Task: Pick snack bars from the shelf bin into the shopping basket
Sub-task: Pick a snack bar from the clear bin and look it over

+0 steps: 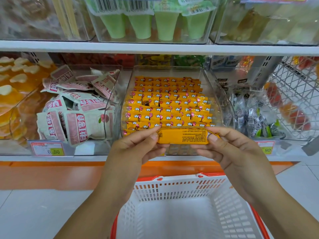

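one snack bar [182, 136] pinched at both ends, left hand [138, 147] and right hand [229, 149], held above the basket [172, 188] by the bin [214, 94]. looks light, slick crinkly foil; grip the ends.

Glossy crinkled yellow film on the snack bar [182, 136], clear smooth plastic for the shelf bin [217, 96] (glare along its walls), matt white plastic for the shopping basket [172, 189], bare metal for the wire rack [293, 100].
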A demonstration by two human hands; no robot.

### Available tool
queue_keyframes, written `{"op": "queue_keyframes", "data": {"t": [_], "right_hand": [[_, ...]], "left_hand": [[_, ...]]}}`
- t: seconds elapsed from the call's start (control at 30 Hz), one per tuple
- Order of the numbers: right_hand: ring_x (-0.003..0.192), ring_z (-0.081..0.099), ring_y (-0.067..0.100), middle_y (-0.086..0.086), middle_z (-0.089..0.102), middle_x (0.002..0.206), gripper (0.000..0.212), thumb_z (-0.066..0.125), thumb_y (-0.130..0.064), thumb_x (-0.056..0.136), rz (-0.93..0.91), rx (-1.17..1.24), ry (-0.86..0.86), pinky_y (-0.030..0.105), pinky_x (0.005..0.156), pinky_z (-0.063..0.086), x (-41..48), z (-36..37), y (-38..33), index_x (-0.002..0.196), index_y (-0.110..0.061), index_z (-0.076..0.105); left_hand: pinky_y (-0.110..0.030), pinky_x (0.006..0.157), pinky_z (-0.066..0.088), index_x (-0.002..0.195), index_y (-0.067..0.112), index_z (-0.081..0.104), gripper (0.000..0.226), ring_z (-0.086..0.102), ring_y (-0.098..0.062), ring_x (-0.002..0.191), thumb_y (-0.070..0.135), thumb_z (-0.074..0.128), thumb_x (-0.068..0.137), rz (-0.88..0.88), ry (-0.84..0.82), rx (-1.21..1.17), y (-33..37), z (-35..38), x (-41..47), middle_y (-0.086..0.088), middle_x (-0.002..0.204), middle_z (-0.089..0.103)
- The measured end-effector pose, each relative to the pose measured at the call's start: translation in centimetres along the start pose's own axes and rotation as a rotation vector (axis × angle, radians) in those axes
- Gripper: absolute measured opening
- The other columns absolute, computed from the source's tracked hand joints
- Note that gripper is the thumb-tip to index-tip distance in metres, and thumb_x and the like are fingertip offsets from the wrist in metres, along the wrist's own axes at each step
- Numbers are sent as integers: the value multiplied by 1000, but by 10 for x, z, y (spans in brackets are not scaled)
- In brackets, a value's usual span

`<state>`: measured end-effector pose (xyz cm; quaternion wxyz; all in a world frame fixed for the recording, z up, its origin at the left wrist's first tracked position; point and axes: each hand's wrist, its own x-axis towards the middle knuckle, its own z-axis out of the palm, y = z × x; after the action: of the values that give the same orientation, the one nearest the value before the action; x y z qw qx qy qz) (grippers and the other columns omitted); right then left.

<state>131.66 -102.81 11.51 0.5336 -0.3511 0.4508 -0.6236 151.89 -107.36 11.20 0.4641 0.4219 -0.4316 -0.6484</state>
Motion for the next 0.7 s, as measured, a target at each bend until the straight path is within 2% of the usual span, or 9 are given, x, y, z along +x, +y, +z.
{"op": "queue_keyframes", "data": {"t": [0.1,0.23,0.33,0.43,0.5,0.57,0.6,0.63,0.7], "right_hand": [[86,74,35,23,73,99,33,76,-23,60,8,7,3,26,68,59,0,-3,2,92,-13,76],[98,71,36,21,73,104,71,93,-41,52,8,-66,-72,31,81,58,0,-5,9,113,-15,65],[92,73,36,15,74,100,54,90,-49,52,-36,-92,-13,30,73,59,3,-1,12,93,-22,69],[87,73,35,7,74,85,40,88,-52,54,-60,-122,15,30,67,59,14,0,12,79,-28,68],[87,73,37,11,72,82,43,86,-43,59,-69,-126,55,30,66,59,28,3,5,87,-18,66],[86,73,34,16,72,88,45,77,-30,67,-96,-188,103,29,69,59,47,6,-2,100,-6,59],[86,74,31,13,74,91,41,73,-25,72,-111,-239,106,27,69,58,58,11,-7,104,-5,57],[85,74,26,8,75,92,33,71,-20,77,-139,-298,100,25,70,58,69,16,-11,104,-8,57],[83,74,20,3,75,95,22,69,-13,85,-197,-402,72,23,71,58,92,25,-15,103,-14,58]], "left_hand": [[-23,74,59,104,20,73,23,74,-24,90,11,56,92,-3,20,15,0,2,1,-11,96,76],[-25,70,60,101,24,72,19,75,-20,80,28,61,86,10,78,108,0,5,2,-7,83,77],[-20,59,58,93,25,71,15,73,-15,66,31,57,93,29,98,281,2,11,5,-4,71,74],[-18,56,54,82,25,69,28,68,-7,60,38,50,96,142,126,528,-1,13,20,1,67,71],[-8,70,46,89,32,69,29,61,2,80,43,44,97,296,158,813,-2,11,34,16,81,66],[2,88,30,121,35,64,31,47,8,106,43,44,98,388,187,981,0,8,48,23,114,53],[0,99,21,137,33,53,42,38,5,122,45,45,98,389,170,1040,-2,6,55,20,130,46],[-10,111,14,148,31,39,53,25,-2,138,48,43,98,364,141,1106,-4,4,63,15,148,35],[-28,119,-3,156,28,17,68,-2,-9,150,60,33,97,293,86,1296,-12,0,74,8,164,7]]}}
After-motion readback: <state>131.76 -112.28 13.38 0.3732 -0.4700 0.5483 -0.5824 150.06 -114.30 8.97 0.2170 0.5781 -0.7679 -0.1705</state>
